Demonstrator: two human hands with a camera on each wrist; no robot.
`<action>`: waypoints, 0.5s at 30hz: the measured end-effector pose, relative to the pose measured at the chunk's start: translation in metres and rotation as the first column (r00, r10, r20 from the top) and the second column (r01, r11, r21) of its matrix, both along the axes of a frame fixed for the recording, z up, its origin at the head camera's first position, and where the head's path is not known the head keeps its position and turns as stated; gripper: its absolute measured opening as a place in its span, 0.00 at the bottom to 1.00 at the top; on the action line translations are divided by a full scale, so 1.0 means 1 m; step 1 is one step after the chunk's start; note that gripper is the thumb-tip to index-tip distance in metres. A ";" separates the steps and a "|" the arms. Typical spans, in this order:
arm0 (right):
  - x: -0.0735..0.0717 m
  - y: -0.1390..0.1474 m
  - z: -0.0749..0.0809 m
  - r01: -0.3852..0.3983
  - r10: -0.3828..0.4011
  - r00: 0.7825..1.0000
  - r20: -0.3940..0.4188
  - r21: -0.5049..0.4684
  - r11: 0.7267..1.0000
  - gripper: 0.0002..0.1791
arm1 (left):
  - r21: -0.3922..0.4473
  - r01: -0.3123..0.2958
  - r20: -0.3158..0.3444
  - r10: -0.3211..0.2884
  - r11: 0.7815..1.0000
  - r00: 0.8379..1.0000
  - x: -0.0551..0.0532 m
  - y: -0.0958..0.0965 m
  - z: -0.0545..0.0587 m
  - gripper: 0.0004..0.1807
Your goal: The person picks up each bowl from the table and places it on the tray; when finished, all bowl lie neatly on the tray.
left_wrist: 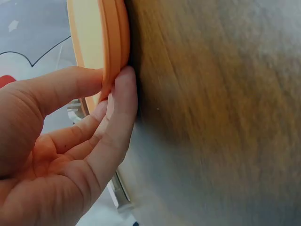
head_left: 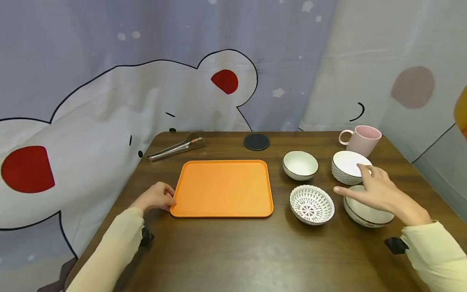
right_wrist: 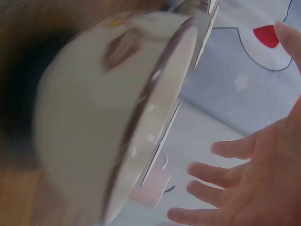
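Observation:
My left hand (head_left: 157, 197) pinches the left edge of an orange tray (head_left: 222, 188) near its front corner. In the left wrist view the thumb (left_wrist: 77, 82) presses the inner side of the tray's rim (left_wrist: 115, 42), with a finger under its outer side. My right hand (head_left: 381, 194) hovers with spread fingers over a wide bowl (head_left: 366, 217) at the right. Holding nothing, its fingers (right_wrist: 221, 174) are apart from that bowl's brown-rimmed, pattern-marked side (right_wrist: 89, 103) in the right wrist view. Behind this hand stands a white bowl with a textured outside (head_left: 344, 175), partly covered by the fingertips.
Left of the wide bowl sits a patterned white bowl (head_left: 311, 205), with a plain dark-rimmed bowl (head_left: 300, 166) behind it. A pink mug (head_left: 363, 140) stands at the back right. Metal tongs (head_left: 175, 151) and a black round coaster (head_left: 256, 142) lie along the table's back.

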State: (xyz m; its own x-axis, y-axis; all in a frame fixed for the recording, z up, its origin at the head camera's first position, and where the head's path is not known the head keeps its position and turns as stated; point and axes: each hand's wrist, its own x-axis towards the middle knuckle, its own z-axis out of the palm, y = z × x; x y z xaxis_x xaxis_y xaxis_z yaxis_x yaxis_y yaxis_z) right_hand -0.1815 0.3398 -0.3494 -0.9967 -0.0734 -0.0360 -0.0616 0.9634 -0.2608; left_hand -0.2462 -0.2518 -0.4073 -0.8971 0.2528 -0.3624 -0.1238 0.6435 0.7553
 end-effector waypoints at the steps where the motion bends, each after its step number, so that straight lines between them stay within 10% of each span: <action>1: 0.002 0.003 -0.001 -0.001 0.001 1.000 0.007 0.001 1.000 0.64 | 0.003 -0.005 0.000 0.005 1.000 1.000 0.001 -0.001 -0.001 0.19; 15: 0.038 0.038 -0.034 0.066 -0.064 0.998 0.017 -0.101 0.993 0.64 | -0.010 -0.008 -0.002 0.008 1.000 1.000 -0.002 -0.001 -0.001 0.20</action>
State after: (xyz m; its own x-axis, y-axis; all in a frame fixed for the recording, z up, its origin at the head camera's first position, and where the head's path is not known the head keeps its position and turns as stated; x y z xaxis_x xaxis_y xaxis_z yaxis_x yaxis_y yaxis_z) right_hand -0.1434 0.3779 -0.3830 -0.9989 -0.0126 -0.0450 0.0043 0.9339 -0.3576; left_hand -0.2481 -0.2530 -0.4086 -0.8997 0.2421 -0.3632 -0.1275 0.6500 0.7491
